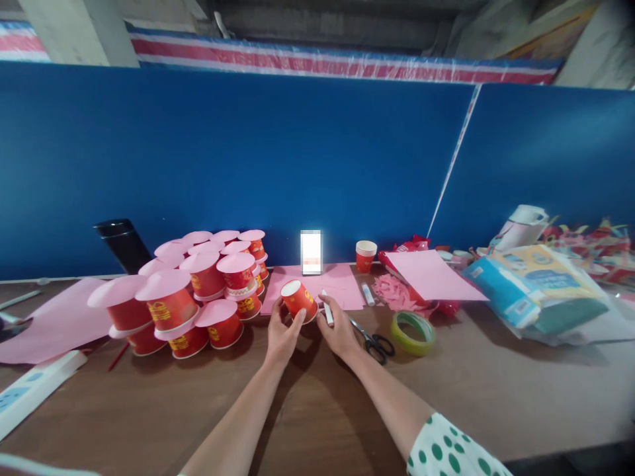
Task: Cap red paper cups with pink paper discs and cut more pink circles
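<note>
My left hand (282, 336) is wrapped around a red paper cup (297, 297) that lies tilted on its side over a pink paper sheet (342, 285). My right hand (341, 329) is closed on a white pen (327, 309), its tip near the cup's base. A pile of red cups capped with pink paper discs (198, 291) is stacked just left of my left hand. Black-handled scissors (373, 340) lie right of my right hand.
A green tape roll (413, 332), pink paper scraps (394, 292), a glue stick (368, 295), a cup stack (366, 256), a lit phone (311, 252), a pink sheet (430, 276), bagged packages (536, 291), a black flask (123, 244), a power strip (30, 390). A blue partition (248, 152) backs the table.
</note>
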`<state>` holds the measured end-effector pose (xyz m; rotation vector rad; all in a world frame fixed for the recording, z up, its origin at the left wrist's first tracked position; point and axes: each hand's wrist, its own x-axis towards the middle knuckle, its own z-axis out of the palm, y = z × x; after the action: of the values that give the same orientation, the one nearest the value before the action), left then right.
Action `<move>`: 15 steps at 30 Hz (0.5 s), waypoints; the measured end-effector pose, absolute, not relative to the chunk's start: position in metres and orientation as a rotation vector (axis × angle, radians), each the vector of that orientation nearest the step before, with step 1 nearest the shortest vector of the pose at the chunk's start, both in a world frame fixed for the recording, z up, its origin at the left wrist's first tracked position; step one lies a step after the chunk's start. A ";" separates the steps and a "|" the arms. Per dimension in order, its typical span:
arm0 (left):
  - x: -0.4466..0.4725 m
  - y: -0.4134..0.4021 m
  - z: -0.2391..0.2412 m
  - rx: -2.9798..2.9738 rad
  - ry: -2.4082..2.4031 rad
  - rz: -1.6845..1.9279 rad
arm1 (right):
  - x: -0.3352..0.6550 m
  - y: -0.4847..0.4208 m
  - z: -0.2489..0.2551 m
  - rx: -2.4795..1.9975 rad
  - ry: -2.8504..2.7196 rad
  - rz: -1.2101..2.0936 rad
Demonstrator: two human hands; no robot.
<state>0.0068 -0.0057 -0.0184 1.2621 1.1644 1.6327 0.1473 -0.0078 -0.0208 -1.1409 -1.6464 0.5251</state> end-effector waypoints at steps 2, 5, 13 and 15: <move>0.007 -0.005 -0.019 1.283 1.176 1.628 | 0.148 -0.008 -0.021 -1.150 -1.646 0.519; 0.007 -0.005 -0.020 1.309 1.184 1.637 | 0.148 -0.008 -0.021 -1.152 -1.655 0.514; 0.007 -0.007 -0.017 1.340 1.194 1.639 | 0.147 -0.008 -0.021 -1.151 -1.683 0.480; 0.008 -0.007 -0.016 1.352 1.185 1.638 | 0.147 -0.009 -0.020 -1.163 -1.694 0.468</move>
<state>0.0075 -0.0074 -0.0162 1.3519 1.1850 1.6376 0.1473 -0.0086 -0.0204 -1.1630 -1.6937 0.4677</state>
